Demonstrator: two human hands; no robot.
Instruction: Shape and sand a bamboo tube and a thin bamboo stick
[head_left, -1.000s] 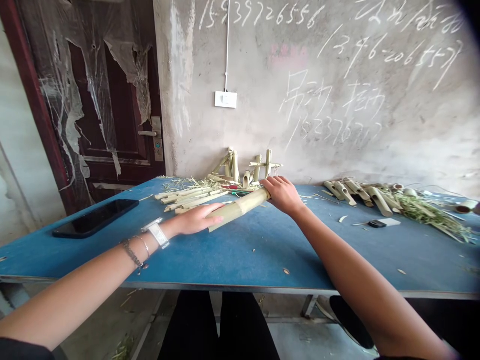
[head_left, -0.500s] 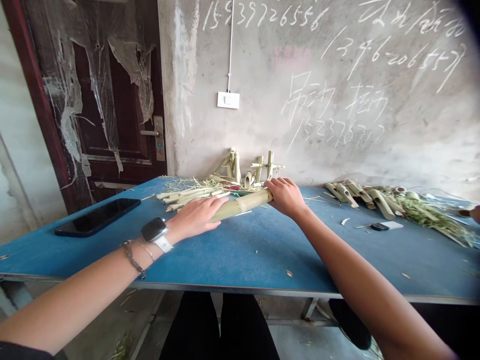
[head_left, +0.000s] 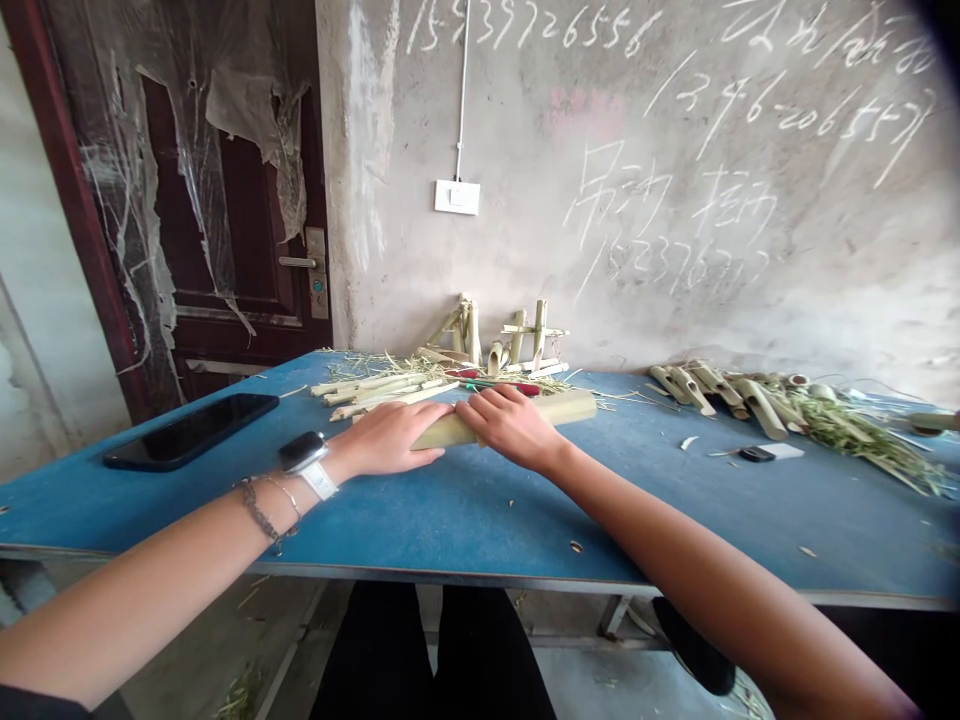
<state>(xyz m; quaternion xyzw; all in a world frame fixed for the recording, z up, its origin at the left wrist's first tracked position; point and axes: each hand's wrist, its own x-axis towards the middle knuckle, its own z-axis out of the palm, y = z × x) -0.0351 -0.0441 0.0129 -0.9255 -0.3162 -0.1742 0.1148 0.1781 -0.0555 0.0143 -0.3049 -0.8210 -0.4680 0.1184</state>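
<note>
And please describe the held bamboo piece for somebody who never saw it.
On the blue table, find the left hand and right hand, side by side. Under both runs the pale bamboo piece, one end showing beyond the right hand. It is clearly wider than the bamboo strips behind it.

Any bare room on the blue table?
Blue table: mostly bare between the held bamboo and near edge, bar small bits; also between phone and near edge. Crowded: bamboo strips beyond left hand; cut bamboo and shavings at back right.
</note>
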